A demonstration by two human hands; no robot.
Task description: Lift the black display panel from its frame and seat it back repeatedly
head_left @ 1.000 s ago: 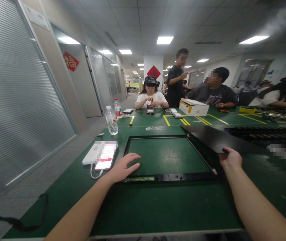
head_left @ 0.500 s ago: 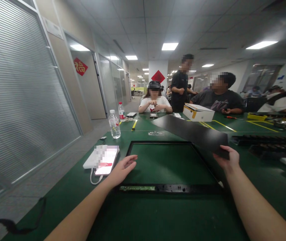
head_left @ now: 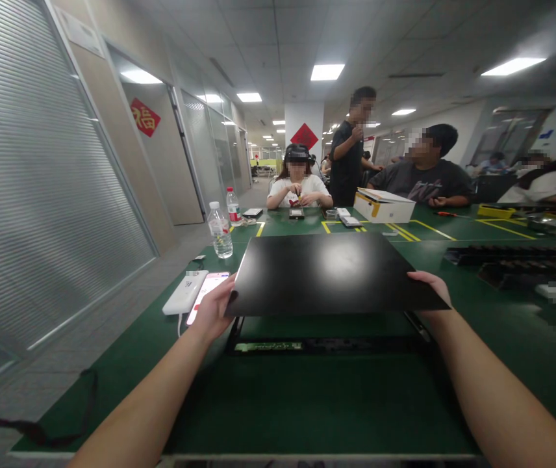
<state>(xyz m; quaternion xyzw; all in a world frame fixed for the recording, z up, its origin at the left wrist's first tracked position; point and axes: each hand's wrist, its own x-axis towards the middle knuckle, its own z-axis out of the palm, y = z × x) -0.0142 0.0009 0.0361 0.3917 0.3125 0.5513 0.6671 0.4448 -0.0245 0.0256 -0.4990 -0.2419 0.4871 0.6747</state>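
A thin, glossy black panel (head_left: 336,273) is held up level between my two hands. My left hand (head_left: 214,308) grips its left edge, with the fingertips partly hidden. At the right edge, my right hand (head_left: 431,292) has its thumb on top and the fingers out of sight underneath. Below the panel, a black rectangular frame (head_left: 366,346) lies on the green table (head_left: 321,409). A green circuit board strip (head_left: 268,346) shows in the frame's near side. The panel hides the frame's far side.
Left of my left hand lie a phone (head_left: 210,296) and a white power bank (head_left: 185,292) with a cable. Two bottles, one a clear water bottle (head_left: 220,229), stand beyond. A white box (head_left: 384,208) is across the table; dark strips (head_left: 487,255) lie right. Several people are nearby.
My left hand has moved from above the frame to the panel's left edge and taken hold. The panel has swung from a slant to level over the frame.
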